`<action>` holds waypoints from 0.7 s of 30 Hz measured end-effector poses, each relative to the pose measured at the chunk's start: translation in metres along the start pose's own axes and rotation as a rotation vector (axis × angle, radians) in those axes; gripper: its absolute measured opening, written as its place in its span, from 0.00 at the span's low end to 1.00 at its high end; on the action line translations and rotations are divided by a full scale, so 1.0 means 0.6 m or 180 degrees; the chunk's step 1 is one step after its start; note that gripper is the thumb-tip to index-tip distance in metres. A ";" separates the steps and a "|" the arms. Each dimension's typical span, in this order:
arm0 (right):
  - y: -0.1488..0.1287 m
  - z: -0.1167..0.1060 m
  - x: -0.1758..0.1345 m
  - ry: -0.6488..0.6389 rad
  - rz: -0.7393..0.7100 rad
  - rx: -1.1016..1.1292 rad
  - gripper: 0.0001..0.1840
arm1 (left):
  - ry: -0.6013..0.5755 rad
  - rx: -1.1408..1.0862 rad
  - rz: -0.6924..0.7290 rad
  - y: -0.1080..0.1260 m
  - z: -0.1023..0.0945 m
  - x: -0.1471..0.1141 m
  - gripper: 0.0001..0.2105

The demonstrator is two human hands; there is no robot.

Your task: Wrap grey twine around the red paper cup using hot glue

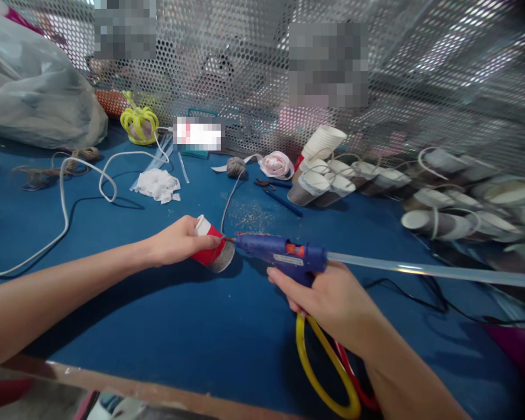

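Note:
My left hand (pixel 179 240) is closed around a red and white paper cup (pixel 209 252), tilted on its side. Grey twine is wrapped round one end of the cup, and a strand (pixel 230 201) runs from there back to a small ball of grey twine (pixel 236 167). My right hand (pixel 328 297) grips a blue hot glue gun (pixel 266 249) by its handle. The gun's nozzle meets the cup beside my left fingertips. Out of its rear sticks a long clear glue stick (pixel 420 269). Beneath my right hand show yellow handles of a tool (pixel 308 361), partly hidden.
Paper cups with twine handles (pixel 308 185) stand and lie at the right, near stacked white cups (pixel 326 140). Pliers (pixel 266 185), pink ribbon (pixel 276 165) and a white pile (pixel 158 185) lie behind. A white cable (pixel 65 198) crosses the left; perforated metal borders the back.

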State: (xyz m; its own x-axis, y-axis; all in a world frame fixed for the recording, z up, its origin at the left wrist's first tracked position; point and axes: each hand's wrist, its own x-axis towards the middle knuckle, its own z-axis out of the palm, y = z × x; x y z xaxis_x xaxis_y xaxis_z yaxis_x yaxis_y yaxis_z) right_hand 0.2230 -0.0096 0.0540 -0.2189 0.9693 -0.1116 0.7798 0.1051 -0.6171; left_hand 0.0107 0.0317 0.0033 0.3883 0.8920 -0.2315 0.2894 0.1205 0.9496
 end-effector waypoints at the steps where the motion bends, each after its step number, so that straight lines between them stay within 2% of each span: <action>1: 0.000 0.000 -0.001 0.0027 0.0008 0.0007 0.22 | -0.0012 0.0021 0.0005 0.001 0.000 0.000 0.11; 5: 0.002 0.001 -0.005 0.0127 -0.0034 -0.0016 0.25 | -0.0036 0.0014 0.0017 0.003 0.001 0.000 0.13; 9: 0.002 0.003 -0.004 0.0159 -0.0110 -0.0037 0.23 | -0.0011 0.0012 0.0028 0.002 0.000 0.000 0.12; 16: -0.002 0.000 -0.003 0.0040 0.0073 0.0015 0.23 | -0.0059 0.0001 0.0066 -0.002 -0.001 -0.001 0.11; 21: 0.003 0.001 -0.005 0.0141 -0.0145 -0.0215 0.23 | 0.0003 -0.0028 0.0009 -0.002 0.000 -0.001 0.12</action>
State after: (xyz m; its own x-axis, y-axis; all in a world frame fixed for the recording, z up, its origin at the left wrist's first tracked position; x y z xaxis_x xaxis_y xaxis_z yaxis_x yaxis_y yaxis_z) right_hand 0.2246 -0.0123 0.0530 -0.2302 0.9719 -0.0490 0.8078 0.1627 -0.5666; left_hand 0.0101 0.0313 0.0023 0.3883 0.8927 -0.2286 0.2805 0.1217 0.9521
